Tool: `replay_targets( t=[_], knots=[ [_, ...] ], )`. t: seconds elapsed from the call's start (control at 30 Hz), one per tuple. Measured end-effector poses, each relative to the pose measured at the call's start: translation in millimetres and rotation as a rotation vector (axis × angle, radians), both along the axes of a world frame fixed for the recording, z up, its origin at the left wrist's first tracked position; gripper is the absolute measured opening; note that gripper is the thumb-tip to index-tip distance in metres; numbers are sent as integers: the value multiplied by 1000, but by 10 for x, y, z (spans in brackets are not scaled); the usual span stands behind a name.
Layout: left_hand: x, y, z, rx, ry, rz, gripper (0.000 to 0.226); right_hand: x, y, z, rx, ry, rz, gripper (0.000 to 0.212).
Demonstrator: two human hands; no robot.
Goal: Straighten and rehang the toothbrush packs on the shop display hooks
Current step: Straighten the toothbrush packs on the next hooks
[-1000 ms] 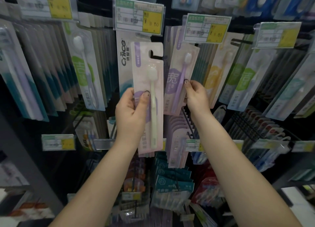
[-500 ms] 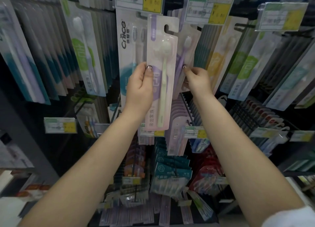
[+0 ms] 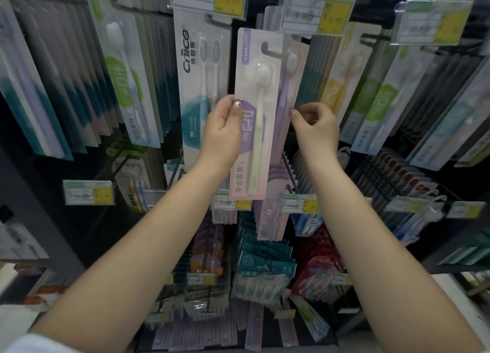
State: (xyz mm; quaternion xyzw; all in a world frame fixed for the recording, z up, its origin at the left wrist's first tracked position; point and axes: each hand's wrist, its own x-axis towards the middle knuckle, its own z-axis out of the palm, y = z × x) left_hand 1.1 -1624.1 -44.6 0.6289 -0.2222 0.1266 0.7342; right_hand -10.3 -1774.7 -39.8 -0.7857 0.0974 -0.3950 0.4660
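Head view is showing the left hand pinching a pink toothbrush pack by its left edge, thumb on the front, holding it upright before the display just below a price tag. The right hand is curling its fingers on the purple pack hanging behind. The card is probably light, thin and bendy, its blister slippery, so gripping the edge near the middle while guiding the hook slot at the top seems wisest.
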Motion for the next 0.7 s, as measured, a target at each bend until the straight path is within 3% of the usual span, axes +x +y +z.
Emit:
replay_targets(
  t=[0.23,0.4,0.7],
  knots=[
    [38,-60,31,-29,12,18,29,-222,-3,-9,68,-132,73,10],
    [76,-138,70,-57,28,8,28,-320,83,-62,-9,-48,225,8],
    [126,-210,206,-81,-6,10,27,-287,149,-76,-54,-3,268,9]
  ],
)
